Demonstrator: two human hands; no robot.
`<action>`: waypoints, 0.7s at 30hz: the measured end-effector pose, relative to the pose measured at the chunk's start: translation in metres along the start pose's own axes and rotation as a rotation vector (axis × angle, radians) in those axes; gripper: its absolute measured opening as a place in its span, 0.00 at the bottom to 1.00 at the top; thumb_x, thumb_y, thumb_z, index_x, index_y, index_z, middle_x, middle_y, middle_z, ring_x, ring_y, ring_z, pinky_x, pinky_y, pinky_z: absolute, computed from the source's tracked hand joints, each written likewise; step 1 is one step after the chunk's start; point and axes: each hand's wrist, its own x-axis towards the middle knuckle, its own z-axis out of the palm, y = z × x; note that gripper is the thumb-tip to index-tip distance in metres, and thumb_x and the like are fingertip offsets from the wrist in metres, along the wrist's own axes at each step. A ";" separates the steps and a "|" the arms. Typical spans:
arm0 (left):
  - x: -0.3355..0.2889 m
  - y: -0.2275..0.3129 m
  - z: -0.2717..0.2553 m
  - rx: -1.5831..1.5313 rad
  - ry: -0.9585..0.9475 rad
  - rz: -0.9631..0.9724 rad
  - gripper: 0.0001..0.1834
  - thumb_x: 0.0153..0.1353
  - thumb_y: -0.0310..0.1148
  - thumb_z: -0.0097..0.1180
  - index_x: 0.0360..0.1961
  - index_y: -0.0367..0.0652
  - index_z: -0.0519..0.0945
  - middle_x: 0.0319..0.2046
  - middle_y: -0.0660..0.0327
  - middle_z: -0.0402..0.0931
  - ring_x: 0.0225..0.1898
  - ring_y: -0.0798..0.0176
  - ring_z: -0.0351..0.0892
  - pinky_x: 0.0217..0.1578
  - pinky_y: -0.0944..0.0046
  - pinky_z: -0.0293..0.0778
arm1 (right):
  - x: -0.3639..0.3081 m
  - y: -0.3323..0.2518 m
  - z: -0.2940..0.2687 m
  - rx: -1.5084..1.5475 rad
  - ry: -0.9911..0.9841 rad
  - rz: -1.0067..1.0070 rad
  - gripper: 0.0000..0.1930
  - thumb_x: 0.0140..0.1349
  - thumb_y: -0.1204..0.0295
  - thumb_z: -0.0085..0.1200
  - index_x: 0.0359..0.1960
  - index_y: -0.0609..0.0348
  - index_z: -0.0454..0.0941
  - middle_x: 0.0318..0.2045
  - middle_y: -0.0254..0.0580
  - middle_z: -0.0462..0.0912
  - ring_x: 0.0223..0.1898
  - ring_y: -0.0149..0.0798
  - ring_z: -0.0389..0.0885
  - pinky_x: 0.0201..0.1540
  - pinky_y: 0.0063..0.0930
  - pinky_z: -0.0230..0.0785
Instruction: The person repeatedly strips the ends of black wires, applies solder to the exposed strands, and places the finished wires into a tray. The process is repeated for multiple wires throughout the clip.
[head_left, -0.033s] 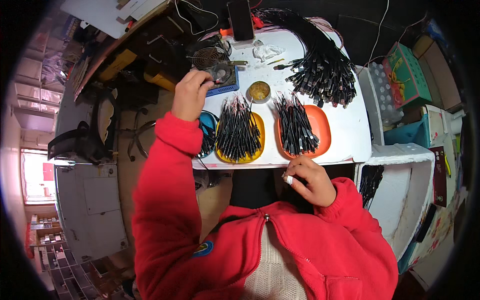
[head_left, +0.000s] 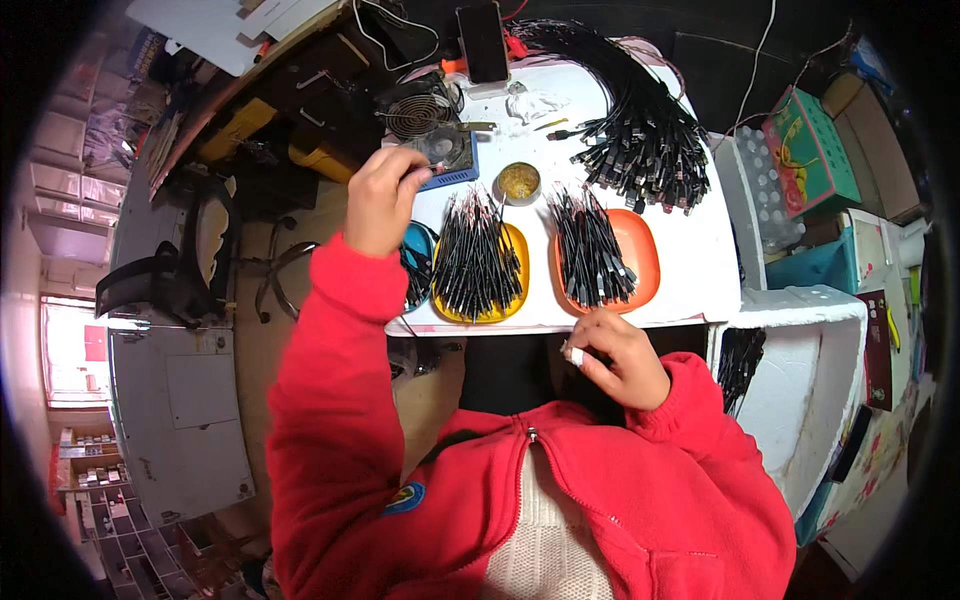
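My left hand is closed in a pinch beside a blue box-shaped device with a dark round top. A thin bit shows at its fingertips, too small to name. My right hand is held low at the table's front edge, thumb and fingers pressed together, with a white wrap at a fingertip; what it pinches, if anything, I cannot make out. Between the hands, short black cables with bared tips fill a yellow tray. More black cables lie in an orange tray, mostly on its left side.
A blue tray with cables lies by my left wrist. A round tin of brownish stuff stands behind the trays. Farther back are a large cable bundle, a phone and a fan grille. A white foam box sits at right.
My left hand's fingertips have shifted slightly down, toward me, beside the blue device. My right hand has barely moved. The trays and cables look the same.
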 end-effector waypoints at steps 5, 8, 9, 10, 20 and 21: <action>-0.041 0.092 -0.027 -0.476 0.131 -0.100 0.05 0.55 0.19 0.61 0.32 0.32 0.78 0.28 0.61 0.77 0.28 0.69 0.74 0.31 0.72 0.69 | 0.022 -0.021 0.013 0.120 0.036 -0.027 0.12 0.63 0.76 0.51 0.48 0.64 0.73 0.44 0.46 0.76 0.42 0.41 0.77 0.46 0.31 0.69; -0.063 0.142 -0.038 -1.009 0.047 -0.355 0.08 0.60 0.22 0.61 0.40 0.34 0.78 0.30 0.64 0.77 0.27 0.78 0.69 0.28 0.78 0.65 | 0.033 -0.042 0.035 0.109 0.084 -0.239 0.20 0.65 0.71 0.51 0.56 0.65 0.64 0.49 0.53 0.74 0.48 0.50 0.75 0.51 0.36 0.67; -0.067 0.159 -0.035 -1.165 0.087 -0.373 0.07 0.60 0.21 0.60 0.39 0.34 0.77 0.28 0.64 0.76 0.26 0.77 0.69 0.27 0.77 0.66 | 0.032 -0.051 0.041 0.126 0.070 -0.254 0.23 0.65 0.70 0.51 0.59 0.66 0.61 0.50 0.58 0.73 0.50 0.56 0.75 0.52 0.39 0.67; -0.069 0.176 -0.032 -1.293 0.076 -0.387 0.07 0.60 0.21 0.60 0.39 0.34 0.77 0.28 0.65 0.76 0.26 0.76 0.70 0.27 0.77 0.66 | 0.028 -0.059 0.043 0.162 0.003 -0.249 0.23 0.66 0.69 0.50 0.60 0.66 0.60 0.48 0.60 0.74 0.49 0.58 0.75 0.51 0.39 0.67; -0.077 0.199 -0.022 -1.332 -0.107 -0.240 0.22 0.64 0.25 0.53 0.58 0.33 0.68 0.54 0.53 0.73 0.56 0.59 0.73 0.51 0.65 0.72 | -0.116 -0.159 -0.101 0.330 0.512 0.051 0.10 0.73 0.65 0.42 0.41 0.59 0.68 0.21 0.33 0.72 0.19 0.23 0.66 0.22 0.17 0.59; -0.082 0.187 -0.020 -1.299 -0.122 -0.314 0.19 0.64 0.25 0.53 0.56 0.33 0.70 0.52 0.54 0.75 0.54 0.61 0.74 0.50 0.66 0.72 | -0.137 -0.173 -0.116 0.259 0.618 0.082 0.11 0.73 0.64 0.40 0.40 0.60 0.68 0.21 0.33 0.72 0.18 0.22 0.65 0.20 0.17 0.56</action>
